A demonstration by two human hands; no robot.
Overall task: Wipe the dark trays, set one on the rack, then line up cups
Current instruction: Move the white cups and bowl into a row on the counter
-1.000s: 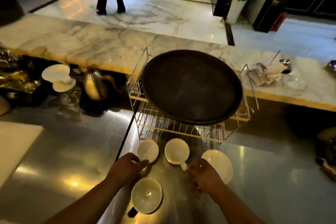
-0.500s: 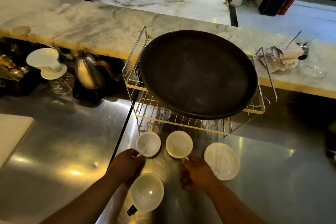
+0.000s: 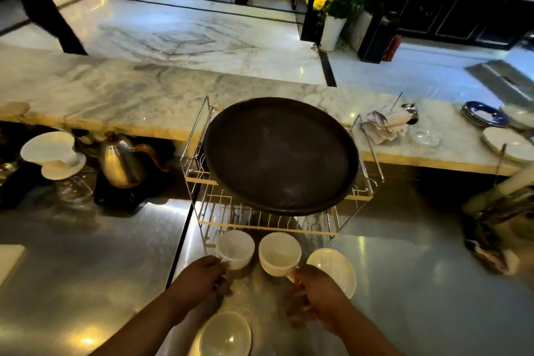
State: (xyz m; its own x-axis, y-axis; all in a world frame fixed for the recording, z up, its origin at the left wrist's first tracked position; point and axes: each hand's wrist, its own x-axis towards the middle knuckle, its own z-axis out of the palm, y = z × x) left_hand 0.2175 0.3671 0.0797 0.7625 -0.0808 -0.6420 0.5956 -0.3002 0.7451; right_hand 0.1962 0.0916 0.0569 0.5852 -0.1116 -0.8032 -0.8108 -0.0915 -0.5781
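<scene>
- Forearms enter from the bottom edge and reach forward over the steel tabletop [image 3: 419, 269], both cut off below the elbow.
- Left hand [image 3: 199, 280]: back uppermost, fingers closed round the handle of the left cup [image 3: 235, 248], which stands upright just in front of the wire rack [image 3: 260, 224].
- Right hand [image 3: 315, 295]: back uppermost, fingers curled on the handle of the middle cup [image 3: 279, 253]; the handle itself is mostly hidden and blurred, so the grip appears firm but cannot be confirmed in detail.
- The two held cups stand side by side, close but apart; a white saucer [image 3: 332, 272] lies just right of the middle cup, partly covered by the right hand.
- A third cup [image 3: 225, 335] sits nearest the camera between the forearms, its lower part cut off by the frame edge.
- Dark round tray [image 3: 280, 153] rests tilted on top of the rack, overhanging its front rail.
- Kettle [image 3: 122, 160] and a white dripper [image 3: 50, 150] stand left of the rack in shadow.
- Plates [image 3: 508, 143] lie on the marble ledge at right.
</scene>
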